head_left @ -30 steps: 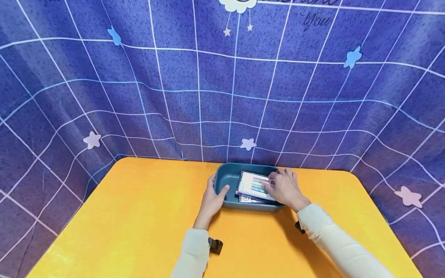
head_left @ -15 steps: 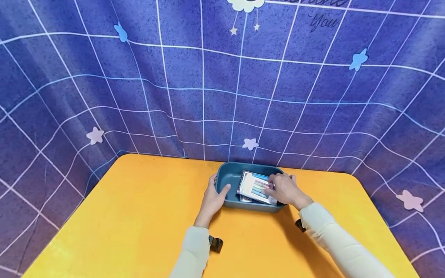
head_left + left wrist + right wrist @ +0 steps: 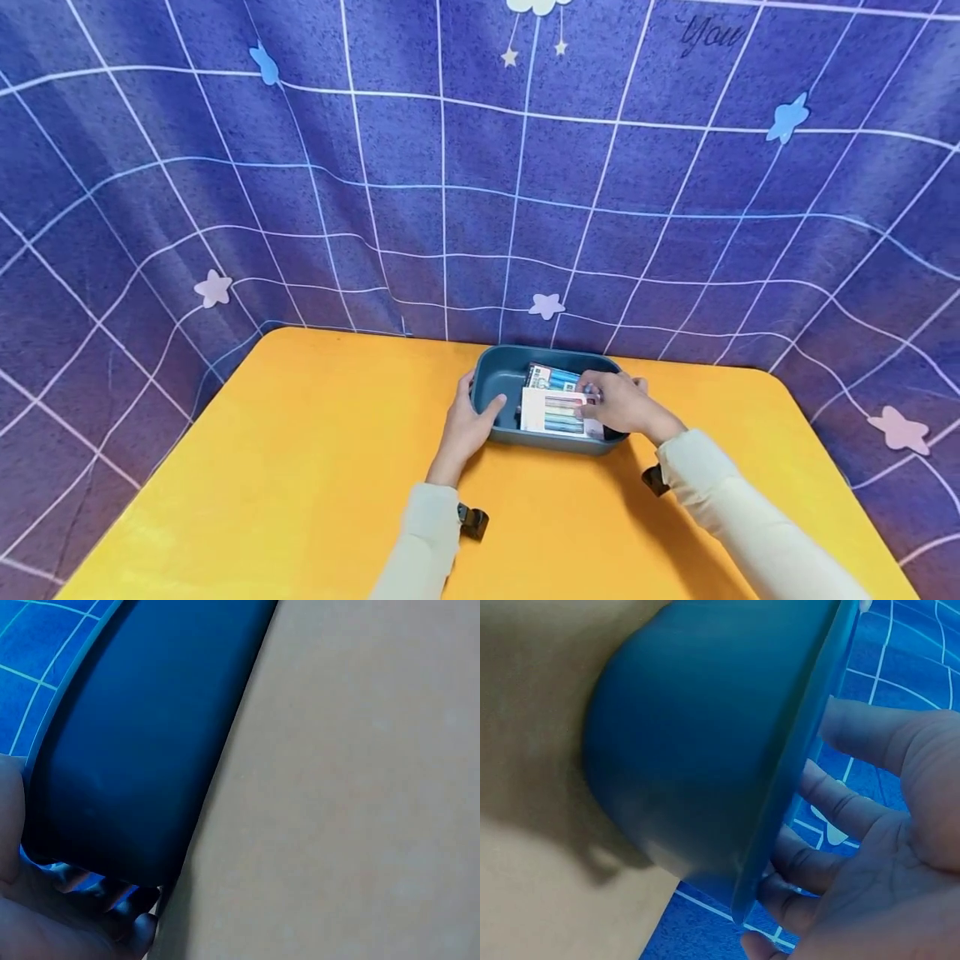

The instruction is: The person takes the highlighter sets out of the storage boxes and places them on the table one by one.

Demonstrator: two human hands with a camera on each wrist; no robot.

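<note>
A dark blue-green plastic bin (image 3: 555,442) stands at the far side of the table. My left hand (image 3: 467,429) grips its left end, thumb over the rim inside and fingers along the outer wall; the left wrist view shows those fingers against the end wall. My right hand (image 3: 626,405) reaches over the right end and holds a white-fronted pack of pens (image 3: 534,410), thumb on its face. Behind that pack lies another pack with blue pens (image 3: 553,377). The bin wall (image 3: 697,742) hides the right fingertips in the right wrist view.
The yellow table (image 3: 337,450) has its far edge just behind the bin. A purple-blue grid curtain (image 3: 480,217) with star shapes hangs behind and along both sides.
The white pack of pens has turned straighter and sits nearer the bin's front wall, uncovering the blue pens behind. My right hand has shifted with it; my left hand keeps its grip.
</note>
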